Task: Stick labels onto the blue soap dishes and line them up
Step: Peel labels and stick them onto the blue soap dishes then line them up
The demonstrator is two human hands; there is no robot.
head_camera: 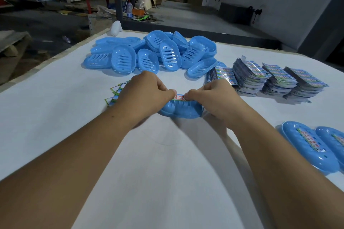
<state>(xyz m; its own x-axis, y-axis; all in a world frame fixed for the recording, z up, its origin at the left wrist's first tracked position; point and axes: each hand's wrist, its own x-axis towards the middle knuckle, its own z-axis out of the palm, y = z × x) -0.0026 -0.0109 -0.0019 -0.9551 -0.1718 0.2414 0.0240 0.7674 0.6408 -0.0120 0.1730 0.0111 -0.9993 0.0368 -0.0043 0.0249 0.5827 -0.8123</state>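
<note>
Dish in hand: one blue soap dish [181, 110] sits mid-table, just in front of the person, between both hands, slotted face turned up and away from the camera.
Label: a strip label [179, 97] with red print lies across the dish's top edge, only its middle showing between the two thumbs.
Left hand: the left hand [147, 92] comes in from the left, fingers curled, thumb and forefinger pinching the label's left end against the dish.
Right hand: the right hand [210, 95] mirrors it, fingers curled tight, pinching the label's right end; whether it also grips the dish wall underneath, hard to tell.
Loose labels: a few spare labels [116, 92] fan out on the table just behind the left hand, partly hidden by it.
Unlabelled pile: a heap of blue dishes [154, 53] lies jumbled at the far side of the table, well beyond the hands.
Label stacks: tall stacks of labels [270, 78] stand in a row to the right of the heap, near the right hand.
Finished dishes: two labelled dishes [310, 146] lie side by side, overlapping, at the right edge.
Table: a white table [55, 117] carries everything.
</note>
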